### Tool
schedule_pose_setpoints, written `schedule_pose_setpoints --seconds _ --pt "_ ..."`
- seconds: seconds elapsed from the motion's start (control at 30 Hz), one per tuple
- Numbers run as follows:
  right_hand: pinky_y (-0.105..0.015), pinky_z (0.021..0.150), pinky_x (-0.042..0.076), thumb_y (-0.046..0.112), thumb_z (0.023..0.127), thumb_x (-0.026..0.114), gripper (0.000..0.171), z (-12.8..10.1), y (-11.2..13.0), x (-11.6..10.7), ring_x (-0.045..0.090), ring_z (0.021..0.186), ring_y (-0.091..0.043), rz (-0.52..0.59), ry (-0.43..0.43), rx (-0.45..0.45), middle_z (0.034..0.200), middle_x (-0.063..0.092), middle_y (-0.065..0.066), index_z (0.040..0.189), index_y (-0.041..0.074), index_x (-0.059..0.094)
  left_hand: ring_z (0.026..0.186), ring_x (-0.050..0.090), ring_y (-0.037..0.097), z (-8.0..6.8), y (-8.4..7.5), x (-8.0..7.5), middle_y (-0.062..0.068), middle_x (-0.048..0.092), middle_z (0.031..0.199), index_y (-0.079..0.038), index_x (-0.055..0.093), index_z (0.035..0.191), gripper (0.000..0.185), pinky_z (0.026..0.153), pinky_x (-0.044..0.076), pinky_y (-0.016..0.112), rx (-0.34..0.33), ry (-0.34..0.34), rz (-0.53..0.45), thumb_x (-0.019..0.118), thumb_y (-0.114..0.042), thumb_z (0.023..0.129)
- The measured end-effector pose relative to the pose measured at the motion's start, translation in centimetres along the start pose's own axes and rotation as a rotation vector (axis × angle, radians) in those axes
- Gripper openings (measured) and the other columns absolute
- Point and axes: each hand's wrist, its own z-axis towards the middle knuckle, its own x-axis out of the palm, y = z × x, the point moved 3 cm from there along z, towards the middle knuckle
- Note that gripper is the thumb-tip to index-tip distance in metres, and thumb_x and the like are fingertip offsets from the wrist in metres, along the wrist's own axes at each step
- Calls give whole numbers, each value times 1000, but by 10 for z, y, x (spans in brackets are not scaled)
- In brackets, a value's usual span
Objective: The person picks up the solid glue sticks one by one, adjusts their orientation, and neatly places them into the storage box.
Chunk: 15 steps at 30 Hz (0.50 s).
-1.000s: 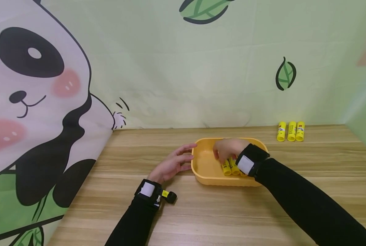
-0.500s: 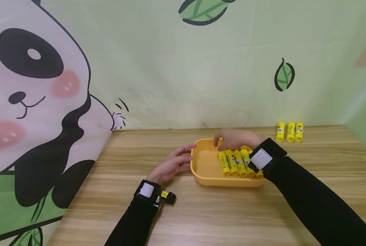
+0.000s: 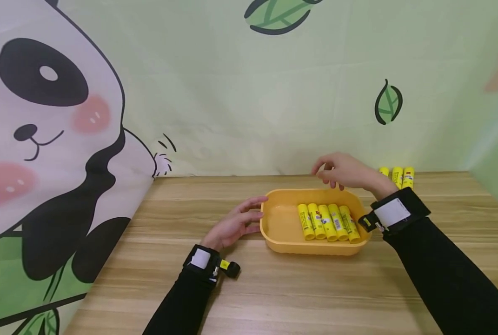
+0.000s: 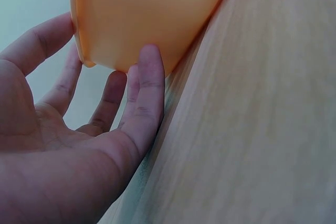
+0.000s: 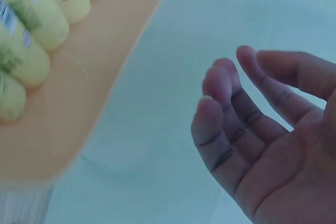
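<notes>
Touching the left end of an orange tray (image 3: pixel 281 221): left hand (image 3: pixel 232 225), fingers spread. Five yellow glue sticks (image 3: pixel 326 222) lie side by side in its right part. Right hand (image 3: pixel 349 171), loosely curled, holding nothing, near the far rim; three more glue sticks (image 3: pixel 397 176) beyond.

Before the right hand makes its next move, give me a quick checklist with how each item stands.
1. Right hand holding nothing: ok.
2. Left hand touching the tray: ok, its fingers are at the left end.
3. Left hand's grip firm enough to steady the tray: cannot tell, pressure doesn't show.
4. Five yellow tubes in the tray lying side by side: ok.
5. Room for more: ok, bare floor on the tray's left side.
6. Unobstructed head view of the three yellow tubes on the table: not ok, the right arm partly hides them.
</notes>
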Motion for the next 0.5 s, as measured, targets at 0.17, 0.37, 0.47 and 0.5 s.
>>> schedule_pose_setpoints --seconds 0.17,0.37,0.47,0.5 --pt "-32 56 54 8 103 52 25 -9 -13 -16 58 70 -24 24 -99 20 91 63 -12 122 -1 65 127 54 29 -1 0 1 15 40 151 -11 45 156 50 104 53 40 3 3 -6 54 -7 107" --pt "-28 57 53 10 106 49 27 -19 -32 -29 57 73 -23 21 -263 56 97 62 -15 126 -2 63 126 54 27 0 0 0 14 40 151 -12 45 156 51 104 53 40 -3 -1 -7 55 -8 107" --pt "-27 57 53 8 106 48 27 -25 -39 -34 58 74 -24 21 -367 64 97 62 -16 126 -2 63 126 54 27 0 0 0 14 39 151 -11 44 156 51 104 53 40 -4 -1 -7 55 -8 106" --pt "-26 56 52 7 105 47 28 -27 -41 -35 59 74 -24 22 -393 65 97 62 -17 126 -2 64 126 54 27 0 0 0 15 39 151 -11 44 157 51 104 53 40 -3 0 -7 55 -8 106"
